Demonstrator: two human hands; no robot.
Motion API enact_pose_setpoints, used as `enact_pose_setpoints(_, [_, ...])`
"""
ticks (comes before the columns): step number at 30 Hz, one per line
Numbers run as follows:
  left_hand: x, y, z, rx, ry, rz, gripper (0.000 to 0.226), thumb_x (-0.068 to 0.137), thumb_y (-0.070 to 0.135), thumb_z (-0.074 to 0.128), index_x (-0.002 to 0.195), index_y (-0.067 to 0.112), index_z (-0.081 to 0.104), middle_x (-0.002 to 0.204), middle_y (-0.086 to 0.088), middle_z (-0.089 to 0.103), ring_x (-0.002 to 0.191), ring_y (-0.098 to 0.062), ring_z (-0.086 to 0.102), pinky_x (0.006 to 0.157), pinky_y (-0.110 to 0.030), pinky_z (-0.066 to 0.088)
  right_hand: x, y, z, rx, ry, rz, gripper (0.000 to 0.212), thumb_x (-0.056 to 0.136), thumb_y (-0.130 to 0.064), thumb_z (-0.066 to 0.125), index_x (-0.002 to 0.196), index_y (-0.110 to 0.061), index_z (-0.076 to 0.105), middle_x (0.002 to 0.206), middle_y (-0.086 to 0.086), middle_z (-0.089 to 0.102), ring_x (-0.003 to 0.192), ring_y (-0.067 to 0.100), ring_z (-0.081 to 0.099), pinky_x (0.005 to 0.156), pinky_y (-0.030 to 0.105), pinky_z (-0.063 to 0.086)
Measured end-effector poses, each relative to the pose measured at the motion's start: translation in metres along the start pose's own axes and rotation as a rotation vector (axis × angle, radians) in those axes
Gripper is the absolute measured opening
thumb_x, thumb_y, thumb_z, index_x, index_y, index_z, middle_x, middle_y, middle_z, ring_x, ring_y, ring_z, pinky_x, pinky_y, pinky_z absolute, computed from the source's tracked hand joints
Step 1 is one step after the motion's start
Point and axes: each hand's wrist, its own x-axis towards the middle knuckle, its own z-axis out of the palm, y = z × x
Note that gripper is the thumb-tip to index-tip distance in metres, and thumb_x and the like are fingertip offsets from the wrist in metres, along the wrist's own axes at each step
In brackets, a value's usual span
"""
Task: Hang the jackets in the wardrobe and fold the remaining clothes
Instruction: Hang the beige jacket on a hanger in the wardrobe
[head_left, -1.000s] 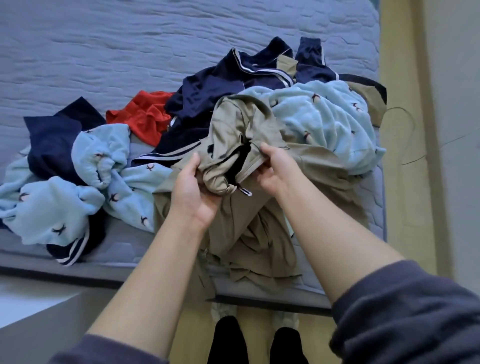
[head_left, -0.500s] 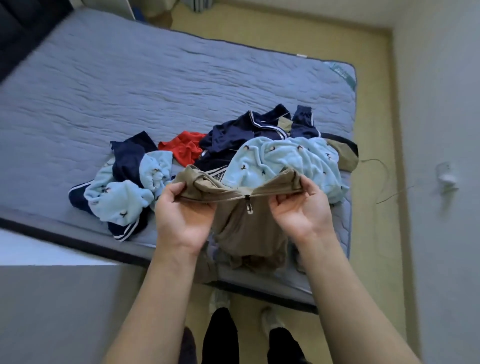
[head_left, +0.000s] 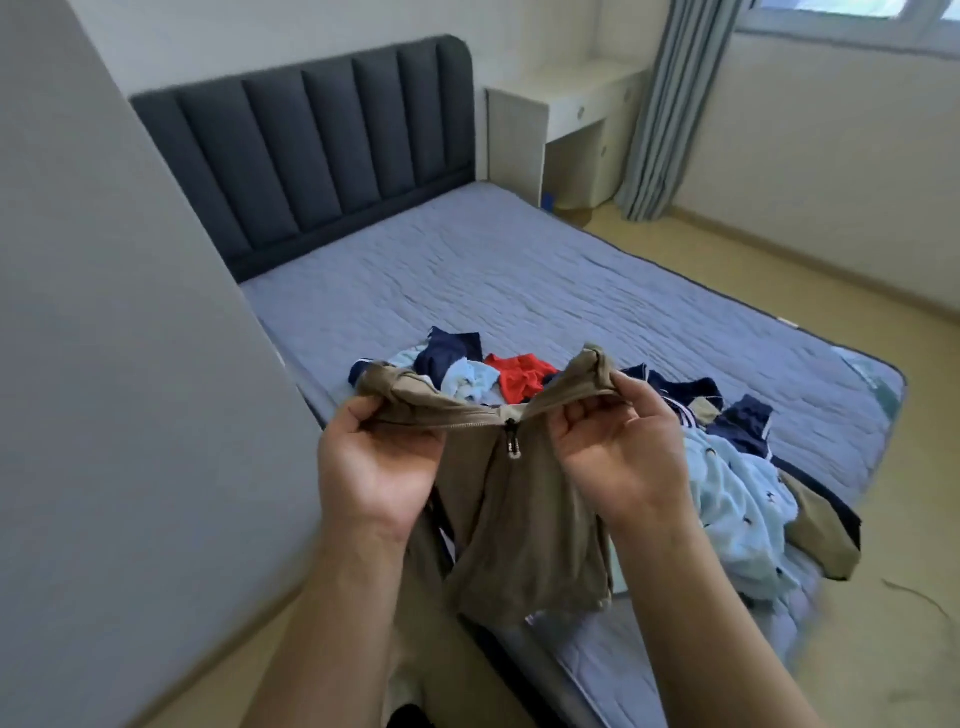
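Note:
I hold a khaki zip jacket (head_left: 524, 519) up in front of me by its collar. My left hand (head_left: 379, 462) grips the collar's left end and my right hand (head_left: 618, 457) pinches its right end. A black zip pull hangs at the collar's middle. The rest of the jacket hangs down toward the bed edge. Behind it on the bed (head_left: 519, 291) lies a heap of clothes: light blue printed fleece (head_left: 737, 504), navy garments with white stripes (head_left: 675, 389), a red piece (head_left: 522, 376) and another khaki and navy garment (head_left: 826, 525).
A grey wall or cabinet side (head_left: 119, 364) stands close on my left. The dark padded headboard (head_left: 322, 140) is at the far end of the bed. A white desk (head_left: 566, 109) and a curtain (head_left: 670, 104) stand beyond. Yellow floor (head_left: 909, 597) runs along the right.
I have lifted the khaki jacket off the heap and spread its collar between both hands. My view has risen from the bed toward the headboard.

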Motion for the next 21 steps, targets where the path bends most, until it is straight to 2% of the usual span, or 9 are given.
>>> enact_pose_setpoints(2, [-0.026,0.019,0.003,-0.044,-0.045,0.1,0.053,0.025,0.0,0.084,0.075,0.006,0.069,0.082,-0.011,0.068,0.078,-0.025,0.067,0.084,-0.04,0.055,-0.009,0.018,0.011,0.003,-0.048,0.094,0.031,0.055,0.003,0.065,0.085,-0.003,0.068,0.078,0.008,0.069,0.075,0.018,0.069,0.074,0.026,0.056])
enact_pose_setpoints(4, [-0.052,0.039,0.004,-0.098,-0.061,0.199,0.047,0.036,-0.002,0.079,0.079,0.006,0.063,0.076,-0.01,0.065,0.069,-0.023,0.066,0.073,-0.035,0.057,-0.014,0.038,0.023,-0.014,-0.094,0.177,0.042,0.046,0.009,0.071,0.087,-0.001,0.071,0.079,0.009,0.069,0.076,0.018,0.069,0.075,0.026,0.056])
enact_pose_setpoints(6, [-0.079,0.058,0.005,-0.142,-0.062,0.276,0.036,0.045,-0.002,0.07,0.079,0.005,0.063,0.075,-0.009,0.064,0.066,-0.02,0.064,0.07,-0.031,0.055,-0.017,0.06,0.033,-0.059,-0.128,0.254,0.053,0.034,0.012,0.077,0.085,0.0,0.072,0.078,0.009,0.069,0.073,0.019,0.07,0.067,0.028,0.057])
enact_pose_setpoints(9, [-0.126,0.09,0.005,-0.16,-0.011,0.426,0.016,0.058,0.001,0.06,0.07,0.004,0.069,0.074,-0.005,0.064,0.065,-0.015,0.063,0.069,-0.025,0.055,-0.026,0.101,0.05,-0.158,-0.194,0.348,0.058,0.026,0.009,0.08,0.083,-0.002,0.069,0.075,0.008,0.069,0.068,0.018,0.068,0.062,0.027,0.057])
enact_pose_setpoints(11, [-0.159,0.111,0.0,-0.169,-0.003,0.526,0.015,0.065,0.003,0.055,0.069,0.004,0.07,0.074,-0.003,0.065,0.064,-0.013,0.064,0.067,-0.024,0.055,-0.036,0.133,0.059,-0.234,-0.219,0.42,0.059,0.027,0.007,0.079,0.083,-0.003,0.067,0.075,0.007,0.068,0.068,0.017,0.068,0.061,0.026,0.056])
enact_pose_setpoints(14, [-0.21,0.139,-0.011,-0.209,0.018,0.66,0.028,0.08,0.006,0.045,0.07,0.003,0.07,0.075,-0.003,0.065,0.065,-0.012,0.064,0.064,-0.024,0.055,-0.061,0.18,0.075,-0.413,-0.254,0.517,0.041,0.038,0.002,0.073,0.077,-0.005,0.064,0.07,0.007,0.065,0.059,0.016,0.064,0.055,0.025,0.055])
enact_pose_setpoints(16, [-0.247,0.154,-0.018,-0.2,0.052,0.74,0.023,0.078,0.005,0.049,0.07,0.003,0.071,0.076,-0.003,0.066,0.067,-0.012,0.065,0.066,-0.024,0.056,-0.083,0.211,0.081,-0.501,-0.27,0.574,0.014,0.064,0.006,0.058,0.064,-0.006,0.064,0.062,0.006,0.063,0.051,0.014,0.06,0.052,0.022,0.053])
enact_pose_setpoints(18, [-0.285,0.166,-0.029,-0.168,0.12,0.824,0.017,0.072,0.005,0.054,0.069,0.005,0.071,0.076,-0.003,0.067,0.07,-0.011,0.065,0.07,-0.022,0.055,-0.104,0.242,0.082,-0.537,-0.256,0.634,0.035,0.082,0.007,0.041,0.058,-0.007,0.062,0.056,0.005,0.063,0.047,0.012,0.059,0.05,0.02,0.051])
enact_pose_setpoints(21, [-0.347,0.184,-0.049,-0.187,0.2,0.933,0.022,0.079,0.009,0.044,0.071,0.01,0.064,0.07,-0.002,0.062,0.062,-0.012,0.061,0.066,-0.023,0.053,-0.145,0.29,0.08,-0.541,-0.271,0.752,0.023,0.081,0.005,0.04,0.071,-0.007,0.057,0.062,0.005,0.064,0.054,0.014,0.06,0.051,0.021,0.052])
